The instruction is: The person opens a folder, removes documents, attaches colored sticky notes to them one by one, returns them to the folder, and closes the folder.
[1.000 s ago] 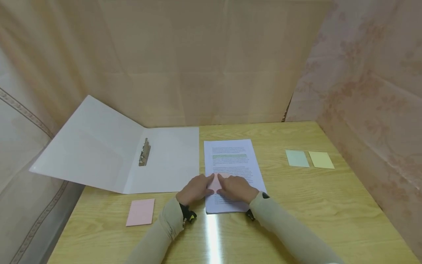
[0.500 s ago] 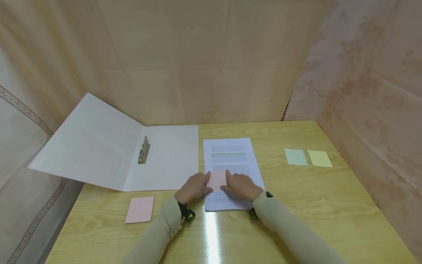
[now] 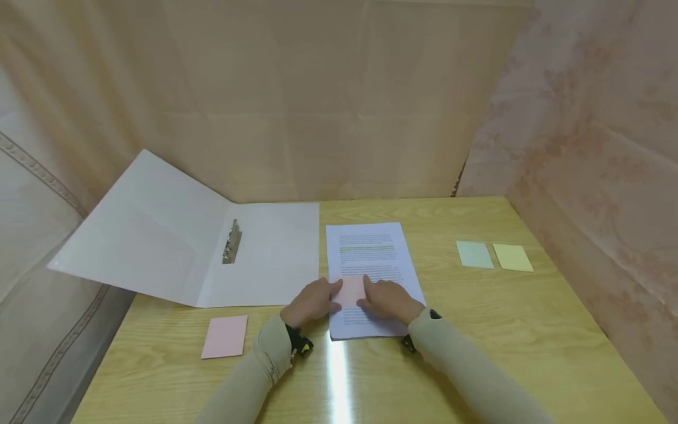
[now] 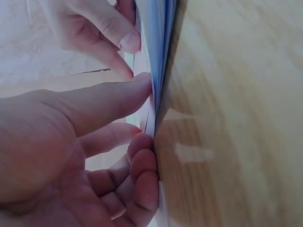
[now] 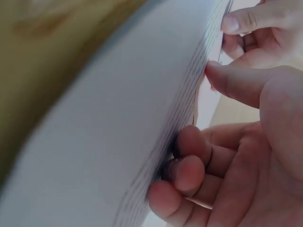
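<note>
A pink sticky note (image 3: 351, 291) lies flat on the lower half of a printed stack of paper (image 3: 371, 235), which has a green highlighted line near its top. My left hand (image 3: 311, 301) touches the note's left side, thumb and forefinger apart at its corners. On the right side, the thumb and forefinger of my right hand (image 3: 393, 299) touch it in the same way. In the left wrist view the left thumb (image 4: 125, 94) presses at the note's edge, while the other fingers bend loosely beside the stack. The right fingertips (image 5: 187, 172) rest on the printed page.
An open white folder (image 3: 275, 253) with a metal clip (image 3: 232, 242) lies left of the stack. A pink sticky pad (image 3: 225, 337) sits in front of it. Green (image 3: 475, 254) and yellow sticky notes (image 3: 512, 257) lie at the right of the wooden table (image 3: 508, 330). Curtains hang behind.
My right thumb and forefinger have slid right across the pink note to its right side, uncovering its middle. The left hand stays at the left side, almost unmoved.
</note>
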Tool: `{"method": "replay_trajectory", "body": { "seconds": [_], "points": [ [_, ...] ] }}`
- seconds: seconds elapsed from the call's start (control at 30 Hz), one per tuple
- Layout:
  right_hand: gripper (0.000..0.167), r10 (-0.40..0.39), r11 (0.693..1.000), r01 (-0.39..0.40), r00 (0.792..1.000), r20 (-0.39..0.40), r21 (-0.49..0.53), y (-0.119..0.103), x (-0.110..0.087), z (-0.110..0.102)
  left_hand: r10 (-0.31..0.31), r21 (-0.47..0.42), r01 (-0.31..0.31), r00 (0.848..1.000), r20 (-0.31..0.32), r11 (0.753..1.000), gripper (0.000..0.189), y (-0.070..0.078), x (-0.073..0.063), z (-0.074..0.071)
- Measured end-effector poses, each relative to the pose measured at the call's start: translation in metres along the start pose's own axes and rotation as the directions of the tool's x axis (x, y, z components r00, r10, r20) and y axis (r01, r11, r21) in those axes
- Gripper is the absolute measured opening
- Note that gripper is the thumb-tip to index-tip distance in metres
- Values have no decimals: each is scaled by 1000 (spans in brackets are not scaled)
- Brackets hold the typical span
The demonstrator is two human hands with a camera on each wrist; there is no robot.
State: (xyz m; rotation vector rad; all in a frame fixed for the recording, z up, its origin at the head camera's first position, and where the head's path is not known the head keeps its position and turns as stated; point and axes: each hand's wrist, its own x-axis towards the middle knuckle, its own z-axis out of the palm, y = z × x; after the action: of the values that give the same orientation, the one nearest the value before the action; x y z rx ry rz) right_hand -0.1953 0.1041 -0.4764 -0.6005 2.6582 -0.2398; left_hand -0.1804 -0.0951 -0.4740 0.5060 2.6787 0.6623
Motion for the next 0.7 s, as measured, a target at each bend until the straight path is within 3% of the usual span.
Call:
{"method": "replay_trajectory", "body": {
  "seconds": [0.1, 0.23, 0.43, 0.57, 0.7],
  "points": [
    [71, 1, 1000, 0, 1000, -22, 24, 5, -2, 1, -12, -51, 11, 1000, -16, 999, 58, -2, 1, 2],
    [69, -25, 998, 27, 998, -50, 54, 8, -4, 0, -28, -111, 18, 996, -88, 994, 49, -6, -1, 2],
    [50, -41, 993, 48, 997, -66, 112, 8, -3, -1, -120, -148, 91, 973, -196, 985, 38, -7, 1, -2],
    [47, -39, 987, 48, 998, -58, 152, 7, -4, -3, -177, -143, 149, 960, -217, 978, 24, -8, 5, -3],
    [46, -40, 983, 51, 997, -67, 174, 8, -6, -4, -216, -204, 174, 955, -205, 963, 41, -9, 8, -3]
  ]
}}
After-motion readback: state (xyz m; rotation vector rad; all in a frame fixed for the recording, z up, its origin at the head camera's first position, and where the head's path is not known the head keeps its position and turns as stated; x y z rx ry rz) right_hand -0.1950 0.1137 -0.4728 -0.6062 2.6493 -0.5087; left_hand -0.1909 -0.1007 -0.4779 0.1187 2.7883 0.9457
